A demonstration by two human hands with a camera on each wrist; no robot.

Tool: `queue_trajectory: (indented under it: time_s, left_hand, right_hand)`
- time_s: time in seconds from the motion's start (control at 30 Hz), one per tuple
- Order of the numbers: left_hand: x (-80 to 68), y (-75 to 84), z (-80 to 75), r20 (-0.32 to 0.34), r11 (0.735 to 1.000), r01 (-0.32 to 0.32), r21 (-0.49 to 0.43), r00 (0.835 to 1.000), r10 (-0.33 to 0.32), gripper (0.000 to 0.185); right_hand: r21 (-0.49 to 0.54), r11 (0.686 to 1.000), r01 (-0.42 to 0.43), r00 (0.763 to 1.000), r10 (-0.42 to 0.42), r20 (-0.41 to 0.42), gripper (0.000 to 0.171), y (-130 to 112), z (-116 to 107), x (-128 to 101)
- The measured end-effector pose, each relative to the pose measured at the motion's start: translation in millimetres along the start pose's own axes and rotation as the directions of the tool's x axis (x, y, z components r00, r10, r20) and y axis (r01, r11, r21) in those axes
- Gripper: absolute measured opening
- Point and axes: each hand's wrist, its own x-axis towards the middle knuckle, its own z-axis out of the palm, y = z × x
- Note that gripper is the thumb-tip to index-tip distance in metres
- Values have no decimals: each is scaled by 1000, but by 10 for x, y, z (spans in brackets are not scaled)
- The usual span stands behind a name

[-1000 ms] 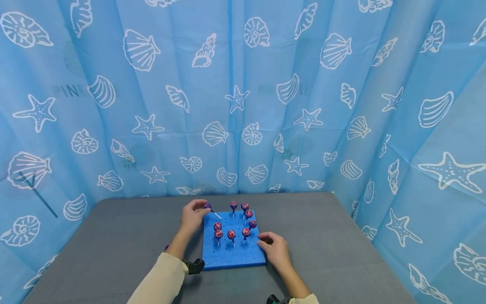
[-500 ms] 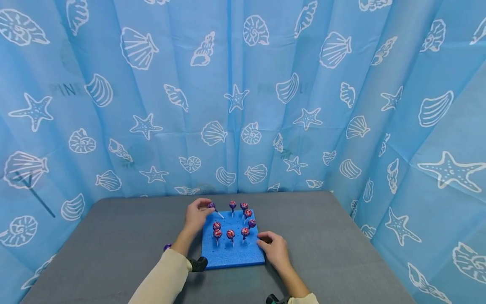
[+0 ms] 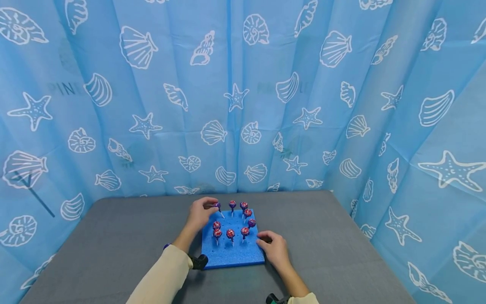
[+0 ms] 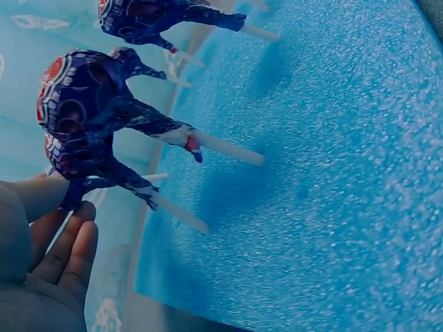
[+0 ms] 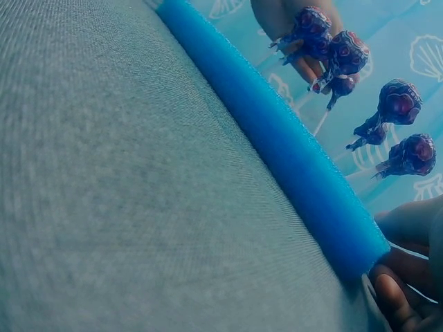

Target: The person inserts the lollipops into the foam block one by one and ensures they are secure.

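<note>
My left hand (image 3: 200, 213) pinches a lollipop (image 3: 218, 205) in a purple-and-red wrapper over the far left part of a blue foam board (image 3: 231, 258). Its white stick slants down to the right, the tip close over the foam. In the left wrist view, thumb and fingers meet at the wrapped lollipop (image 4: 75, 192), partly hidden behind nearer standing lollipops (image 4: 83, 93). My right hand (image 3: 276, 250) grips the board's right edge; in the right wrist view its fingers (image 5: 394, 294) lie against the end of the foam (image 5: 304, 187).
Several lollipops (image 3: 230, 233) stand on their sticks in the board, ringing its middle. Small holes mark the foam. Another purple wrapper (image 3: 166, 246) peeks out beside my left forearm on the grey table (image 3: 125, 236). A blue shell-print curtain (image 3: 235, 126) hangs behind and at right.
My left hand has moved right with the lollipop, further over the board, and the stick has become steeper. My right hand stays at the edge.
</note>
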Motion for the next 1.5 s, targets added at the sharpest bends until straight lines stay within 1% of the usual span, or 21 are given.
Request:
queue_trajectory:
  time_s: [0.17,0.23,0.4,0.63,0.8,0.87,1.07,1.17,1.5]
  left_hand:
    - [31,56,19,33,999,-21,41,999,20,19]
    - [43,82,36,47,998,-39,54,998,37,19]
    - [58,143,59,75,995,-61,74,996,55,17]
    - [64,178,91,84,993,-28,111,996,19,16]
    - [65,193,103,91,992,-14,125,996,3,15]
    - [67,190,108,97,991,-16,131,995,3,14]
    - [49,175,107,121,991,-33,128,992,17,13]
    - [41,172,99,116,991,-39,125,993,24,15]
    - [52,171,88,111,994,-20,108,994,8,24]
  right_hand:
    - [4,1000,-10,1000,10,0,10,0,-7,2]
    - [5,1000,-9,1000,9,0,10,-2,-9,2]
    - [4,1000,-21,1000,21,8,11,-11,-9,2]
    - [1,1000,-1,1000,1,11,12,-26,-13,5]
    - [7,1000,-17,1000,17,13,12,-33,-19,6]
    - [10,1000,-29,1000,28,13,11,-38,-23,6]
    - [9,1000,-19,1000,19,20,11,-33,-22,1]
    - [9,1000,-2,1000,2,18,12,-33,-20,-4]
    - [2,1000,-23,1000,23,10,10,-29,-17,-5]
